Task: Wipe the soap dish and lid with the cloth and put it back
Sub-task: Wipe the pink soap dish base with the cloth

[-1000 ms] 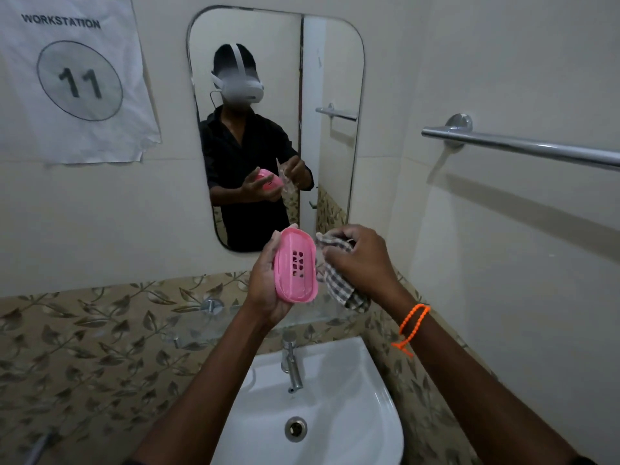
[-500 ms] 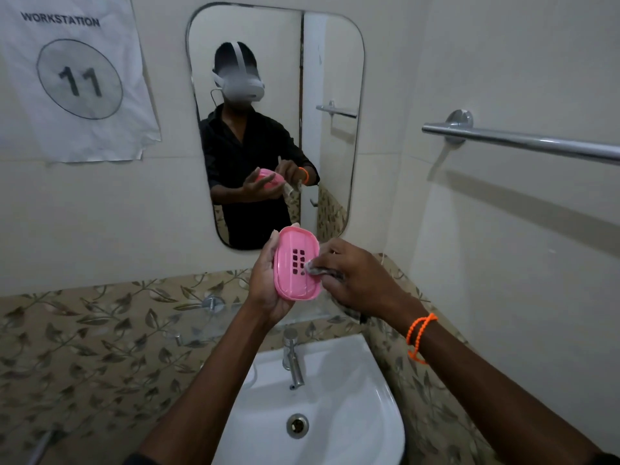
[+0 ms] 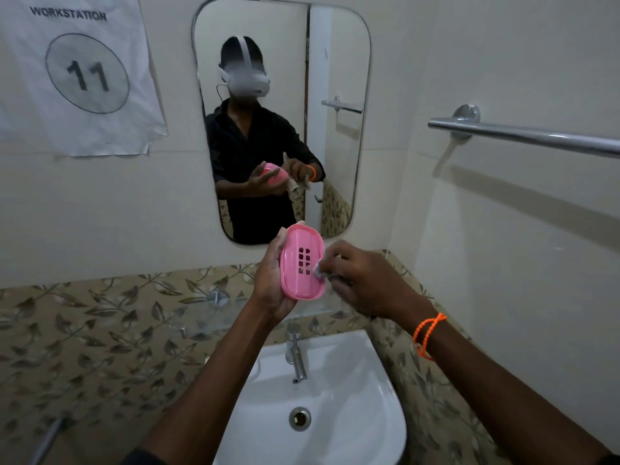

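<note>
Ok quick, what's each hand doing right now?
Left hand: grips the pink soap dish, upright over the sink.
Right hand: pinches the cloth against the dish.

The right hand (image 3: 362, 280) is moving in from beside the soap dish (image 3: 303, 262) onto its inner face, now pressing a bunched bit of cloth (image 3: 318, 270) just below the drain slots, where a second ago the cloth was hanging loose alongside.
</note>
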